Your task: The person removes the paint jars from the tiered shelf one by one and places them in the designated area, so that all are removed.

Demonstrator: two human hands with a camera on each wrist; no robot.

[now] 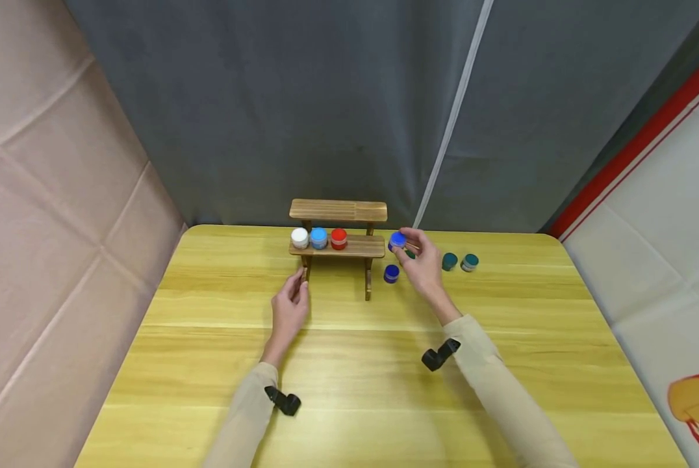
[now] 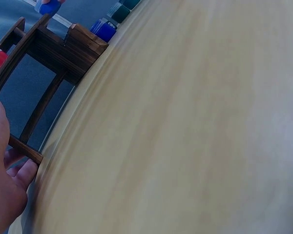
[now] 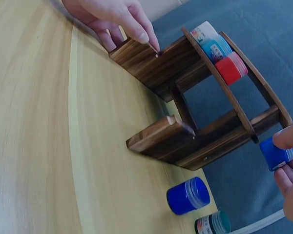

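A small two-tier wooden rack (image 1: 358, 246) stands at the table's back edge. On its lower tier sit a white jar (image 1: 299, 238), a light blue jar (image 1: 318, 238) and a red jar (image 1: 339, 239) in a row from the left end. My left hand (image 1: 290, 311) grips the rack's left leg panel, thumb and fingers on either side, as the right wrist view shows. Between thumb and fingers my right hand (image 1: 425, 268) pinches a blue jar (image 3: 275, 155), raised just beyond the rack's right end. Below it, a darker blue jar (image 1: 391, 273) stands on the table.
Right of the rack, two dark green jars (image 1: 449, 262) stand side by side on the wooden table (image 1: 361, 390); another green jar (image 1: 410, 255) is partly hidden behind my right hand. A grey curtain (image 1: 279, 110) hangs behind the table's back edge.
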